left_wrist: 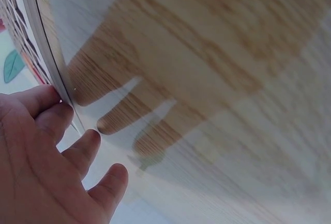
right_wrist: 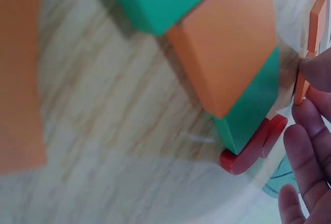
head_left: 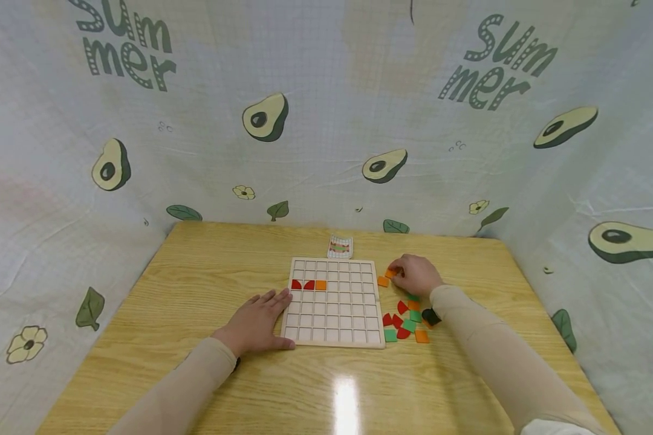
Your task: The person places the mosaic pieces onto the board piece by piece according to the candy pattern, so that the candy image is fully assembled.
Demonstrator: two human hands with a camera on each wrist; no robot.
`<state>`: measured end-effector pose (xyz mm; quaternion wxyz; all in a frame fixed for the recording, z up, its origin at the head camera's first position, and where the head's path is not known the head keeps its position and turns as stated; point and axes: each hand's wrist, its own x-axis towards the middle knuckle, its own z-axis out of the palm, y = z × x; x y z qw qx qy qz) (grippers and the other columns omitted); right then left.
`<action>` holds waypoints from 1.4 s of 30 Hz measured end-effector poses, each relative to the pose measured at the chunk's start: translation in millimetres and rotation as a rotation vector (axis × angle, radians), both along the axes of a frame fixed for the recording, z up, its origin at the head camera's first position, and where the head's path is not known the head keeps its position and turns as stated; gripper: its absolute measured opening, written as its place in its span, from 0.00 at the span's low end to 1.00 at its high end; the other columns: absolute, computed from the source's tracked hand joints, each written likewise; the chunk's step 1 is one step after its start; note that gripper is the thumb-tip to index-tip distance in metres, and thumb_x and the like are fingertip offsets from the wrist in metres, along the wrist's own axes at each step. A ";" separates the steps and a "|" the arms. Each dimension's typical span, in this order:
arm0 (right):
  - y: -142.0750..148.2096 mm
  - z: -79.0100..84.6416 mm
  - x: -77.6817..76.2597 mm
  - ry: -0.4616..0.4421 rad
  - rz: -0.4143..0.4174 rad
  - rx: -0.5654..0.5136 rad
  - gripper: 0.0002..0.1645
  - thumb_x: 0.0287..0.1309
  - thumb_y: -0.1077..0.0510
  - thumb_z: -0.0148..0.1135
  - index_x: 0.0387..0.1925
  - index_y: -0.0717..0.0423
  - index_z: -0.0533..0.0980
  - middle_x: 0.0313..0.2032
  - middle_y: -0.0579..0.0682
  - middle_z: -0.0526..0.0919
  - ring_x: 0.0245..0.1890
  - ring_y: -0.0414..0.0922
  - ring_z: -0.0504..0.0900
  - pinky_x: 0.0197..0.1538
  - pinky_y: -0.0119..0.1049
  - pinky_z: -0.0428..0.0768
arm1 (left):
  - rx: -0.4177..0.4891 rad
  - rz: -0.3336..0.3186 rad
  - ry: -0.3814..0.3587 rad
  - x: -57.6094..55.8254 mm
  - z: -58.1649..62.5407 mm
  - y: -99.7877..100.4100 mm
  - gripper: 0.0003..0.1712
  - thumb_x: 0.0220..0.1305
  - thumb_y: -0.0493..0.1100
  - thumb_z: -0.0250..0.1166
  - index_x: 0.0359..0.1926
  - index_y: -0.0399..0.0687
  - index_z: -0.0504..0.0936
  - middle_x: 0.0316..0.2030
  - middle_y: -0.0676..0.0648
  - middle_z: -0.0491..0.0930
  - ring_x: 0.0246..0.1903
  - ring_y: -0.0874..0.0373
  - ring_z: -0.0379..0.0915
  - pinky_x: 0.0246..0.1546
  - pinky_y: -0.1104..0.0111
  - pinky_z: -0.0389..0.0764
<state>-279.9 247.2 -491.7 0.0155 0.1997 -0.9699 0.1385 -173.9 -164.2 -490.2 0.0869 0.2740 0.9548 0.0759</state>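
A wooden grid board (head_left: pixel 334 305) lies mid-table. In one row near its left side sit two red curved tiles (head_left: pixel 309 285) and an orange square tile (head_left: pixel 320 285). My left hand (head_left: pixel 254 323) rests along the board's left edge, fingers spread, the thumb at the near corner; the left wrist view shows fingertips (left_wrist: pixel 64 109) against the rim. Right of the board, my right hand (head_left: pixel 418 275) pinches an orange square tile (right_wrist: pixel 301 88) between thumb and finger. Another orange tile (head_left: pixel 383 281) lies beside it, near the board's right edge.
Loose red, green and orange tiles (head_left: pixel 415 316) lie scattered right of the board, some overlapping, near the right wrist. A small printed pattern card (head_left: pixel 340 248) stands behind the board. A patterned cloth (head_left: pixel 326 199) hangs around the table's back and sides.
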 end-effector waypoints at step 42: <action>-100.2 8.4 5.1 -0.082 0.162 -0.127 0.16 0.56 0.57 0.68 0.48 0.47 0.85 0.38 0.40 0.80 0.36 0.38 0.76 0.41 0.36 0.77 | -0.031 -0.001 0.009 -1.2 0.4 0.3 0.60 0.56 0.77 0.61 0.77 0.44 0.58 0.76 0.48 0.53 0.73 0.44 0.50 0.68 0.46 0.57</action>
